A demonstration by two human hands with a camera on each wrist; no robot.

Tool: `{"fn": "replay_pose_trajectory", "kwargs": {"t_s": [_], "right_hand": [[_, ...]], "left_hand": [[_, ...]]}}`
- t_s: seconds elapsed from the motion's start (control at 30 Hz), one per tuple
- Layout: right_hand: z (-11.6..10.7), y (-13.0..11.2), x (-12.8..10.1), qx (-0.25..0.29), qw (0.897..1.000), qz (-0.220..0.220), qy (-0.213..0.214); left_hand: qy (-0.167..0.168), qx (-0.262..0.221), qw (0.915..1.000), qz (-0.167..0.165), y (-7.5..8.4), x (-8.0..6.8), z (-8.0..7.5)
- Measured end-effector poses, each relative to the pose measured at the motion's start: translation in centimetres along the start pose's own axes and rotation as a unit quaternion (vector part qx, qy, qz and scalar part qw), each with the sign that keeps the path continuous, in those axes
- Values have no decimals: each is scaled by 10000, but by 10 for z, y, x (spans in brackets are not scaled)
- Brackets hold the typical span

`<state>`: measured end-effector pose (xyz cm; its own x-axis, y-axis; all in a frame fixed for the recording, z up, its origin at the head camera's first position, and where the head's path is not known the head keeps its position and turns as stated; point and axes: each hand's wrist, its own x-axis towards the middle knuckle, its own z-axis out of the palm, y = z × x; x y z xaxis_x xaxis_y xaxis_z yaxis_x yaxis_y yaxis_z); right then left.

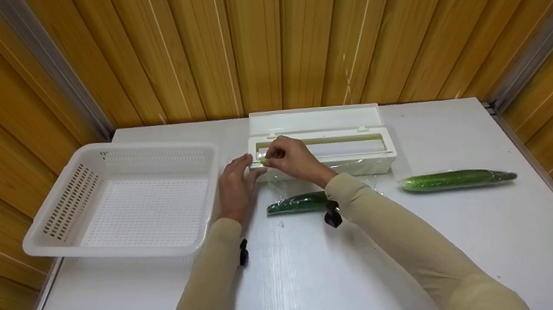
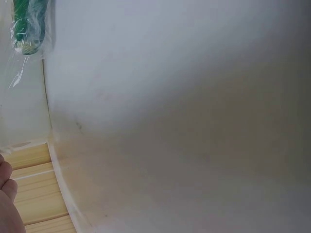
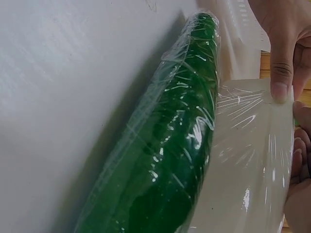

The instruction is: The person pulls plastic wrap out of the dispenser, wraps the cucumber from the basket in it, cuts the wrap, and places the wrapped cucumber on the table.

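Note:
A white cling film dispenser (image 1: pixel 364 166) stands with its lid raised, a roll of film inside. My left hand (image 1: pixel 234 190) holds its left end, thumb (image 3: pixel 281 73) pressing on the front corner in the right wrist view. The right hand (image 1: pixel 294 160) pinches a small light-green slide cutter (image 1: pixel 264 161) at the left end of the dispenser's front rail. Film hangs down the front face to a cucumber (image 1: pixel 294 204) lying just before it. That cucumber (image 3: pixel 180 136) is wrapped in clear film in the right wrist view; my right wrist hides its right end in the head view.
To the right lies another film-wrapped cucumber (image 1: pixel 456 179). A white perforated basket (image 1: pixel 197 248) sits left of my left hand. Wood-look panels (image 1: pixel 259 33) rise behind the white table (image 1: pixel 296 293).

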<state>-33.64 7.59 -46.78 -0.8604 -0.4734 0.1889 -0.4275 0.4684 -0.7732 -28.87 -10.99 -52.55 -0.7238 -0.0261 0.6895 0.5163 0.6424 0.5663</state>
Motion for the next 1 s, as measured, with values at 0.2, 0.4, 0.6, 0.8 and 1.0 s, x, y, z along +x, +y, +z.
{"fn": "replay_pose_trajectory", "kwargs": {"t_s": [0.2,0.4,0.6,0.8,1.0], "right_hand": [[-6,1,-1,-181,9998,-87,-54],[-10,6,-5,-298,9995,-109,45],[-13,7,-10,-333,9993,-105,115],[-20,8,-12,-344,9994,96,6],[-28,8,-15,-348,9992,202,-81]], "left_hand": [[13,75,10000,13,0,0,0],[97,119,9997,199,-3,-2,4],[105,165,9997,145,-2,-2,3],[54,136,9999,78,0,-2,4],[109,135,9998,97,0,-2,3]]}}
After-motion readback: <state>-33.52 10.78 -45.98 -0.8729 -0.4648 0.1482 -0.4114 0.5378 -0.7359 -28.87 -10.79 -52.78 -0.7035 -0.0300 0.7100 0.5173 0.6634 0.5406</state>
